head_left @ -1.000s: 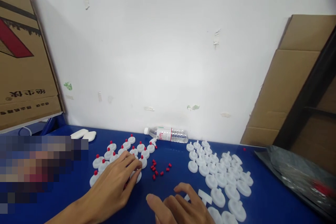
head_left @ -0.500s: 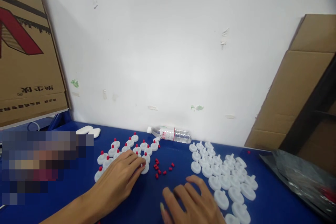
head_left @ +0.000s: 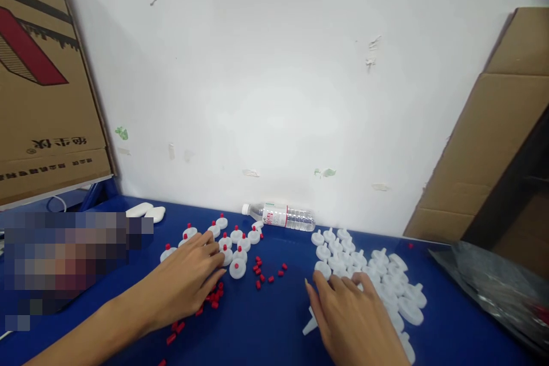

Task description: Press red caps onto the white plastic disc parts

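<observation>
Left hand (head_left: 189, 280): laid flat, fingers spread, nothing gripped; fingertips rest among the capped white discs (head_left: 234, 240), the cluster just ahead of it. Loose red caps (head_left: 212, 297) are scattered under and beside the palm, with more trailing back along the wrist toward the near counter (head_left: 266, 326) edge.

Right hand (head_left: 351, 320): open, palm down, fingers draped over the near edge of the uncapped white discs (head_left: 377, 274); no grip can be seen. One disc on its side lies just off the thumb side of the hand (head_left: 309, 326).

Risks, as judged from this layout:
- Red caps could be swept off the near edge by the left forearm, since several lie right under it.
- Capped discs could be knocked over or mixed with loose caps if the left fingers are dragged through the cluster.
- The uncapped pile is packed tight, so neighbours are likely to be disturbed when one is picked.

Further out: a second scatter of red caps (head_left: 268, 271) between the hands, a water bottle (head_left: 281, 217) lying against the wall beyond them, and cardboard boxes (head_left: 43, 97) far left and right.
</observation>
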`<action>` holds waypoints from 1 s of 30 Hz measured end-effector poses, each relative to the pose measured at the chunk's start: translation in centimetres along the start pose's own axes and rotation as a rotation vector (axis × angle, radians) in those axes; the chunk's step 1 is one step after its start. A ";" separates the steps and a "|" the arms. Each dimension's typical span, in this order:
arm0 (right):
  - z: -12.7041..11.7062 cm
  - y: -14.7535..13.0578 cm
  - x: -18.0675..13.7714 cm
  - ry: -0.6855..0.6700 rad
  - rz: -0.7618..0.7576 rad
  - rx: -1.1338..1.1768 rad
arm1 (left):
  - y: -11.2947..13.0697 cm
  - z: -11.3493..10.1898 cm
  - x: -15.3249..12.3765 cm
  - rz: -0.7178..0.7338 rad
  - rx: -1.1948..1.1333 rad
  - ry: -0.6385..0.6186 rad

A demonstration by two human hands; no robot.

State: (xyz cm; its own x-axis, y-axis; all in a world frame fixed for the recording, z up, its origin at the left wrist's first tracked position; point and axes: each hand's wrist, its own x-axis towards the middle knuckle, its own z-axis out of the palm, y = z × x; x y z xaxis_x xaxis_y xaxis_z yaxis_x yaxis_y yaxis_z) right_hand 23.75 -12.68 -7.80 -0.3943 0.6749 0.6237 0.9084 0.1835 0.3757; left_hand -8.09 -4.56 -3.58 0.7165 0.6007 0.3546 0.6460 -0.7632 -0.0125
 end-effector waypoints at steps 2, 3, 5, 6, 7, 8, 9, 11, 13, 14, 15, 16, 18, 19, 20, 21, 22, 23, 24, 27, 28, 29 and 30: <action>0.1 -0.4 0.0 0.004 -0.015 0.020 | 0.1 -0.1 -0.2 -0.012 0.004 -0.011; 0.1 -0.6 0.1 0.005 -0.023 0.026 | 0.2 -0.1 -0.2 -0.019 0.007 -0.015; 0.1 -0.8 0.1 0.001 -0.042 0.036 | 0.4 -0.1 -0.3 -0.025 0.008 -0.023; 0.1 -0.9 0.1 0.002 -0.049 0.039 | 0.4 0.0 -0.4 -0.024 0.008 -0.028; 0.1 -0.9 0.2 0.005 -0.052 0.041 | 0.4 0.1 -0.4 -0.021 0.007 -0.033; 0.1 -1.0 0.2 0.010 -0.049 0.042 | 0.4 0.1 -0.4 -0.017 0.004 -0.037; 0.1 -1.0 0.2 0.011 -0.042 0.041 | 0.4 0.2 -0.4 -0.014 0.002 -0.042; 0.0 -1.2 0.2 0.015 -0.027 0.039 | 0.4 0.3 -0.3 -0.010 -0.003 -0.046; -0.1 -1.3 0.3 0.025 -0.016 0.044 | 0.4 0.5 -0.3 -0.010 -0.008 -0.046; -0.2 -1.4 0.3 0.031 -0.013 0.050 | 0.4 0.5 -0.3 -0.010 -0.010 -0.045; -0.3 -1.5 0.4 0.037 -0.010 0.058 | 0.4 0.6 -0.2 -0.011 -0.012 -0.044; -0.3 -1.6 0.4 0.040 -0.004 0.066 | 0.4 0.7 -0.2 -0.014 -0.014 -0.042; -0.4 -1.7 0.3 0.033 -0.004 0.088 | 0.4 0.7 -0.1 -0.026 -0.018 -0.031; -0.4 -1.8 0.3 0.026 -0.007 0.100 | 0.4 0.7 -0.1 -0.037 -0.021 -0.021; -0.5 -1.8 0.3 0.022 -0.006 0.109 | 0.4 0.7 0.0 -0.052 -0.024 -0.009; -0.5 -1.9 0.3 0.020 -0.004 0.116 | 0.4 0.6 0.0 -0.068 -0.027 0.005; -0.5 -1.9 0.3 0.022 -0.006 0.122 | 0.5 0.6 0.1 -0.081 -0.031 0.022; -0.5 -1.9 0.3 0.021 -0.010 0.127 | 0.5 0.4 0.1 -0.091 -0.036 0.037; -0.5 -2.0 0.3 0.018 -0.017 0.131 | 0.7 0.3 0.1 -0.096 -0.041 0.051; -0.4 -2.0 0.4 0.015 -0.047 0.147 | 1.2 0.1 0.1 -0.077 -0.054 0.078; -0.3 -2.1 0.3 0.017 -0.058 0.147 | 1.4 0.1 0.0 -0.065 -0.053 0.084; -0.2 -2.1 0.3 0.020 -0.068 0.144 | 1.6 0.1 0.0 -0.052 -0.052 0.086; -0.2 -2.2 0.3 0.027 -0.078 0.141 | 1.7 0.2 0.0 -0.041 -0.055 0.080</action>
State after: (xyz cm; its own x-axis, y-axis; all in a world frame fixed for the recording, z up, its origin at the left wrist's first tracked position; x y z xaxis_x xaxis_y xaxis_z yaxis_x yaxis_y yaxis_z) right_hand 21.64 -13.03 -8.32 -0.4666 0.6358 0.6149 0.8845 0.3350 0.3248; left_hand -6.94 -5.84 -3.81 0.6653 0.6120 0.4276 0.6570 -0.7519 0.0541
